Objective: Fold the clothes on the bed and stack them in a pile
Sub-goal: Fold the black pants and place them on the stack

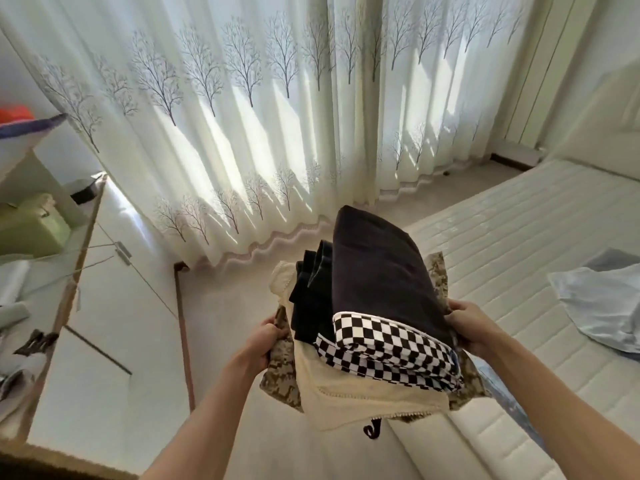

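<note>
While both arms reach forward, the stack of folded clothes (374, 327) is held in the air above the floor, just beside the near corner of the bed (519, 244). Left hand (268, 336): grip closed on the stack's left edge, fingers curled into the camouflage cloth (282, 379) at the bottom. Right hand (469, 327): grip closed on the right edge, thumb on top. Layers, bottom to top: camouflage, cream garment (346, 400), black-and-white checkered piece (384, 351), dark navy items (377, 268). A pale blue garment (599, 306) lies unfolded on the mattress, well apart to the right. Tree-patterned curtain (242, 116) hangs behind; white cabinet (114, 323) at left.
</note>
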